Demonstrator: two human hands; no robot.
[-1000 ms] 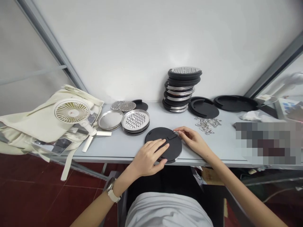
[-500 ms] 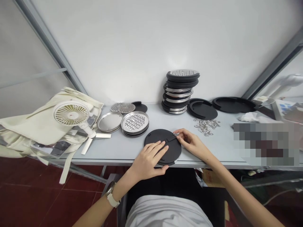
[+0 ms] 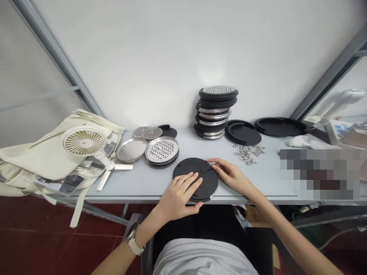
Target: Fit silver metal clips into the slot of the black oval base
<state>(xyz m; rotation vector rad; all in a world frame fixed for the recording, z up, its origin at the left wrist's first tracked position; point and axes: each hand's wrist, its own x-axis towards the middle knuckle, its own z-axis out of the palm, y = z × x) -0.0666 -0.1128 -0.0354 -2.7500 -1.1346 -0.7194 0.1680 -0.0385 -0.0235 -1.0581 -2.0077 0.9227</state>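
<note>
A round black plastic disc (image 3: 206,179) lies near the front edge of the table, a thin silver rim showing at its lower right. My left hand (image 3: 180,193) rests on it with fingers stretched out, the thumb by its near edge. At the disc's upper right edge, my right hand (image 3: 229,173) is closed in a pinch on a small metal wire loop (image 3: 210,163). Part of that loop is hidden by the fingers. Several similar loose wire loops (image 3: 247,153) lie in a heap beyond my right hand.
Left of the disc are a stack of grater plates (image 3: 162,149), plain metal discs (image 3: 132,149) and perforated plates (image 3: 151,133). A tall stack (image 3: 216,110) stands by the wall, beside black trays (image 3: 243,133). A white fan (image 3: 84,141) rests on a cream bag (image 3: 54,152).
My right fingers have moved slightly over the wire loop, which sits lower against the disc's edge. My left hand stays on the disc. The whole view has shifted a little.
</note>
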